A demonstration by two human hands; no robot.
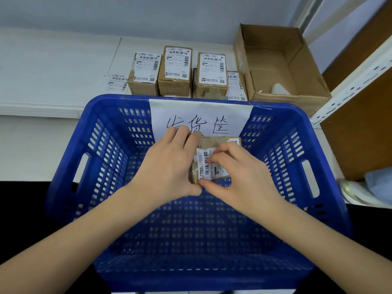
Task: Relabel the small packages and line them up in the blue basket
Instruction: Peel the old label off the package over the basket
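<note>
Two hands are working over the blue basket (70, 166), both of them on one small package (214, 145). My left hand (169, 164) is gripping the package from its left side, fingers curling over the far edge and thumb reaching under the near corner. My right hand (239, 172) is pinching the white label (206, 164) that is lying on the package's top face, forefinger pressing on the barcode and thumb sitting at the label's near corner, just beside my left thumb. I am holding the package inside the basket's rim, near the far wall; whether it is touching the floor of the basket I cannot tell. A paper sign (201, 115) with handwritten characters is hanging on that far wall, partly behind my left fingers.

Four more labelled packages (176, 68) are standing in a row on the white table (53, 66) beyond the basket, close together, with a loose label sheet (115, 81) lying flat to their left. An open cardboard box (275, 64) is sitting just to the right of the row.
</note>
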